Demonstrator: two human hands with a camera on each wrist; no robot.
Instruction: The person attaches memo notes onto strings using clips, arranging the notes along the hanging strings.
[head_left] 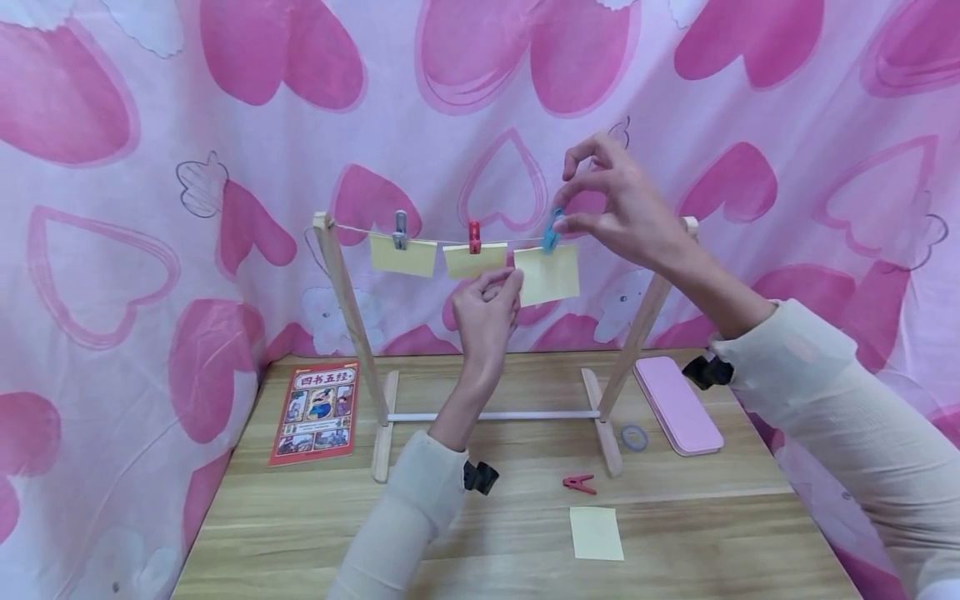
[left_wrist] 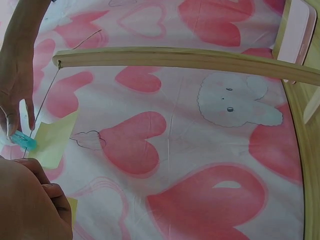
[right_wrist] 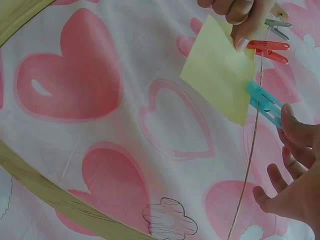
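My left hand (head_left: 487, 312) pinches the left edge of a pale yellow paper note (head_left: 551, 279), which hangs tilted beneath a thin string. Thumb and fingers of my right hand (head_left: 626, 204) pinch the handle end of a blue clothespin (head_left: 551, 233). In the right wrist view the nose of this clothespin (right_wrist: 265, 102) meets the note's edge (right_wrist: 220, 72) at the string (right_wrist: 252, 150). To the left, a red clothespin (head_left: 475, 237) and a grey clothespin (head_left: 401, 230) each hold another yellow note on the string.
A wooden frame (head_left: 348, 312) with a white crossbar (head_left: 495, 416) carries the string. On the wooden table lie a red comic-style book (head_left: 315, 414), a pink case (head_left: 678, 406), a tape ring (head_left: 634, 437), a red clothespin (head_left: 579, 484) and a loose yellow note (head_left: 597, 533). A heart-patterned curtain hangs behind.
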